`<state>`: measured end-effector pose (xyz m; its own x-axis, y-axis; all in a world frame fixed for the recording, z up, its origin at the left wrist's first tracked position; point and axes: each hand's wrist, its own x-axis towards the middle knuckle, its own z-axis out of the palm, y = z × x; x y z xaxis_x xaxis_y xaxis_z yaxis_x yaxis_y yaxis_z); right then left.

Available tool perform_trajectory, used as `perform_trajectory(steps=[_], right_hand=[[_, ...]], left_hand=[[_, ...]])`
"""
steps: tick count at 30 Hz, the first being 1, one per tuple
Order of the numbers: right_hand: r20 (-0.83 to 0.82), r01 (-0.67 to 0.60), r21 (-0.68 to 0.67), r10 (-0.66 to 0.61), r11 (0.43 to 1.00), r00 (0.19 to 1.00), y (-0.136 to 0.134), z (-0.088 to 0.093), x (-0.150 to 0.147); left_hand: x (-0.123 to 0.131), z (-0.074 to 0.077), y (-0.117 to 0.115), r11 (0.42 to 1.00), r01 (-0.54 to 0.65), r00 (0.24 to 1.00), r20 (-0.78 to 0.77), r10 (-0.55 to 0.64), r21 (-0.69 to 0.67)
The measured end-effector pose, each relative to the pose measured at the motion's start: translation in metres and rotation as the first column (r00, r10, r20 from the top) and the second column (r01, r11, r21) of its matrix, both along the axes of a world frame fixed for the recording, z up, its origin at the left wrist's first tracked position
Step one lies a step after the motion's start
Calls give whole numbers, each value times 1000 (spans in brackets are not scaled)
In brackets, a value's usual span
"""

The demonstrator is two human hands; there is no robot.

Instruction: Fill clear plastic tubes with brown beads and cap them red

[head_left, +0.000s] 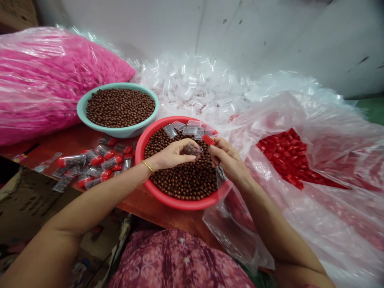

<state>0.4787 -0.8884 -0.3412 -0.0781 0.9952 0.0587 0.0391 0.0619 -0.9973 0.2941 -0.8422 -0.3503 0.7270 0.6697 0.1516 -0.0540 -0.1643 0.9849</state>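
Note:
My left hand (175, 154) is closed around a clear plastic container (193, 149) above the red basin (139, 154). Small dark shapes show inside the container, but I cannot make out how full it is. Close by on the right, my right hand (225, 156) pinches a red cap (208, 140), which is apart from the container. Beneath both hands, the basin is filled with small round brown balls (183, 182). Several clear, open containers (189, 130) lie on the balls at the basin's far side.
Capped containers (96, 160) are piled left of the basin. Behind them stands a light blue basin (82, 108) of brown balls. A pink-filled bag (54, 80) lies far left. Clear containers (192, 84) are heaped along the wall. Red caps (285, 156) fill an open plastic bag (336, 148) at right.

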Motion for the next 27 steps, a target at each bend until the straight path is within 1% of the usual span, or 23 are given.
perform_trajectory(steps=[2,4,6,8,9,10,12,14,15,17,20,22,24,27], right_hand=[[65,-42,48,39,998,997,-1,0,-1],[168,-66,132,43,989,985,-1,-1,-2],[272,-46,261,-28,964,962,-2,-4,-3],[374,-12,414,-158,910,914,-2,-8,-3],[433,-8,490,-235,871,870,-2,-10,-2],[494,-20,564,-319,826,809,-2,-11,-2],[592,-90,685,-480,723,648,-3,-12,-3],[623,-186,756,-604,627,498,-5,-12,-5],[621,-227,775,-644,590,446,-6,-12,-7],[611,-288,792,-692,539,385,-9,-11,-10],[591,-336,803,-732,493,339,-11,-13,-13],[573,-344,813,-752,470,327,-13,-15,-14],[550,-328,830,-761,452,345,-13,-16,-15],[518,-280,855,-747,436,417,-14,-20,-20]], left_hand=[[1,0,-3,999,17,1000,5,-17,-36],[2,1,-5,997,42,999,5,-41,-67],[1,2,-7,994,65,998,-10,-66,-86],[0,3,-9,993,70,997,-32,-73,-94],[0,4,-9,993,72,996,-37,-76,-98],[0,4,-9,992,75,996,-38,-80,-106],[0,4,-9,988,81,996,-28,-85,-131],[0,3,-9,984,73,997,-10,-76,-161],[0,3,-9,983,63,998,-3,-64,-171],[1,1,-8,986,35,999,4,-35,-165],[2,-1,-8,993,1,1000,-16,-3,-114],[3,-2,-9,996,-15,1000,-28,13,-93],[4,-2,-9,995,-30,999,-22,29,-91],[6,-2,-9,995,-42,999,-20,41,-86]])
